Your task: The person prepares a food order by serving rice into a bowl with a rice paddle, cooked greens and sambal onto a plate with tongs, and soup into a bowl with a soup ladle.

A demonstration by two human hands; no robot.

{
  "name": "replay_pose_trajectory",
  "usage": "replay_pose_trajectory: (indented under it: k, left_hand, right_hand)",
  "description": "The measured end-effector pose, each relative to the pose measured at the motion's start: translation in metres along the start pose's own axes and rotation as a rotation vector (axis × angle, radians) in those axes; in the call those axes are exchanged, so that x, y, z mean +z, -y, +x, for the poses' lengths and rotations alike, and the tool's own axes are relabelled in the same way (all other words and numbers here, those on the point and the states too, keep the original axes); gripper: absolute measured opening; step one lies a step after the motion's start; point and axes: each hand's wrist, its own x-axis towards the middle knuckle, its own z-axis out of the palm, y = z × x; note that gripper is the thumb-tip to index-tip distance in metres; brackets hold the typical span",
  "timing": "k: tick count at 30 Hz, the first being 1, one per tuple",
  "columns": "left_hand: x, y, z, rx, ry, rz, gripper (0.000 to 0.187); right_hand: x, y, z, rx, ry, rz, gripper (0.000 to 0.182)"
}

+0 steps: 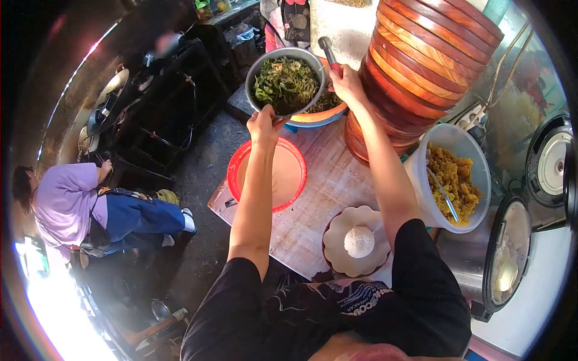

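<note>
My left hand (264,125) is closed on the near rim of a grey metal bowl (249,81) filled with dark cooked greens (286,83). Closed around a red-gripped utensil with a dark grey end (326,47), my right hand (348,84) is just right of the bowl. The utensil's kind cannot be made out. Partly hidden under the bowl is an orange-rimmed basin (328,114) holding stringy dark food. Below the left forearm stands a red basin (302,171) with pale brown liquid.
Stacked brown wooden plates (415,66) rise at the right. A translucent tub (478,219) holds yellow food and a spoon. A scalloped plate (337,240) carries a mound of rice (359,242). An open rice cooker (469,253) stands lower right. Another person (72,201) bends at the left.
</note>
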Motion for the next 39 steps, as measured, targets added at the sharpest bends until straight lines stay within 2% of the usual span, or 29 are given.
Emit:
replay_pose_trajectory:
  k: [2, 3, 5, 8, 10, 12, 14, 15, 16, 18, 29, 35, 39]
  left_hand:
    - [-0.008, -0.003, -0.019, 0.007, 0.016, 0.013, 0.004]
    - [-0.008, -0.008, -0.035, 0.009, 0.011, 0.015, 0.004]
    - [-0.030, 0.003, -0.041, 0.048, 0.020, 0.083, 0.004]
    - [-0.042, 0.010, -0.077, -0.061, 0.028, 0.075, 0.007]
    - [-0.046, 0.017, -0.106, -0.080, 0.075, 0.073, 0.008]
    - [-0.052, 0.023, -0.133, -0.139, 0.082, 0.085, 0.008]
    - [-0.059, 0.034, -0.156, -0.184, 0.115, 0.096, 0.009]
    - [-0.062, 0.039, -0.170, -0.197, 0.135, 0.103, 0.010]
    - [-0.064, 0.043, -0.183, -0.209, 0.157, 0.110, 0.010]
    - [-0.064, 0.051, -0.208, -0.259, 0.144, 0.151, 0.013]
    - [-0.091, 0.094, -0.290, -0.363, 0.156, 0.384, 0.008]
    - [-0.099, 0.098, -0.302, -0.410, 0.121, 0.380, 0.007]
    - [-0.103, 0.101, -0.304, -0.420, 0.114, 0.370, 0.008]
  right_hand:
    - [-0.021, 0.027, -0.015, -0.117, -0.083, 0.056, 0.036]
    - [-0.038, 0.053, -0.028, -0.054, -0.052, 0.023, 0.039]
    - [-0.070, 0.082, -0.055, -0.210, -0.058, -0.058, 0.032]
    - [-0.121, 0.111, -0.114, -0.361, 0.006, -0.042, 0.027]
    - [-0.154, 0.121, -0.158, -0.431, 0.094, 0.008, 0.032]
    - [-0.182, 0.143, -0.214, -0.378, 0.127, -0.047, 0.046]
    - [-0.195, 0.125, -0.254, -0.335, 0.189, 0.035, 0.057]
    - [-0.212, 0.139, -0.271, -0.231, 0.315, -0.195, 0.059]
    - [-0.216, 0.133, -0.288, -0.191, 0.330, -0.260, 0.056]
    - [-0.223, 0.129, -0.316, -0.216, 0.329, -0.506, 0.052]
    - [-0.197, 0.076, -0.385, -0.432, 0.383, -0.870, 0.038]
    - [-0.207, 0.053, -0.397, -0.424, 0.438, -0.788, 0.034]
    - [-0.229, 0.047, -0.396, -0.395, 0.381, -0.631, 0.030]
